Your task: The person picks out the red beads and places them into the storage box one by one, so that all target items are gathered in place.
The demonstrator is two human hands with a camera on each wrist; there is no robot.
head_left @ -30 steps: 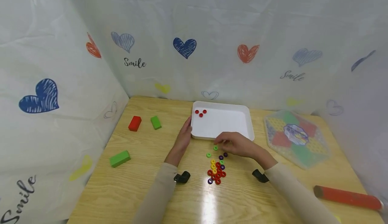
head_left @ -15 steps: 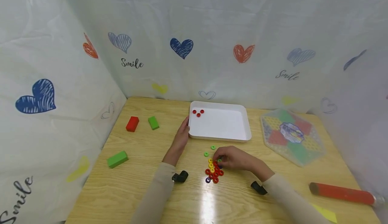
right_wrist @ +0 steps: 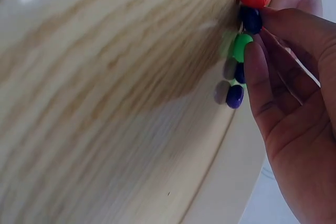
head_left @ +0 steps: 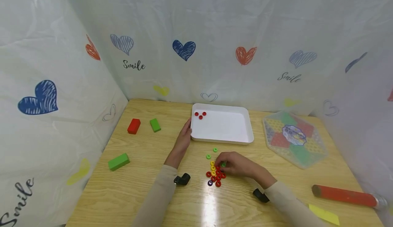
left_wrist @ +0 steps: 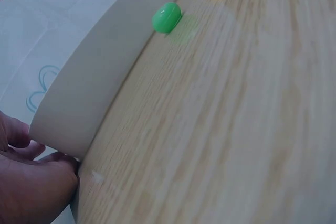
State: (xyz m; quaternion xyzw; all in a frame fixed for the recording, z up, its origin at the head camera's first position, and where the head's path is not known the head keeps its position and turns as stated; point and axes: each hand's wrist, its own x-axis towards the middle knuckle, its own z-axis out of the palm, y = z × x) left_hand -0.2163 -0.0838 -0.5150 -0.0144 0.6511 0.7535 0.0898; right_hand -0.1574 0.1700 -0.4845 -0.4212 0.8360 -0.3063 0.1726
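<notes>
My left hand (head_left: pixel 183 135) grips the left side of a shallow white tray (head_left: pixel 222 140), thumb at its front corner, seen close up in the left wrist view. Three red rings (head_left: pixel 200 117) lie in the tray's far left corner. My right hand (head_left: pixel 234 165) is down at a pile of small plastic rings in front of the tray. In the right wrist view its thumb and index finger are apart, close to a dark purple ring (right_wrist: pixel 252 20) and a green ring (right_wrist: pixel 242 48). Yellow rings (head_left: pixel 213 168) and red rings (head_left: pixel 218 183) lie beside its fingertips.
Two green blocks (head_left: pixel 119 161) and a red block (head_left: pixel 133 126) stand on the left. To the right lie a hexagonal game box (head_left: pixel 294 138), a red tube (head_left: pixel 344 195) and a yellow paper (head_left: pixel 323 214). Loose green rings (head_left: pixel 208 156) lie between pile and tray.
My right hand has moved from the tray's front edge back toward me, down to the ring pile, covering the purple rings there. My left hand has stayed at the tray.
</notes>
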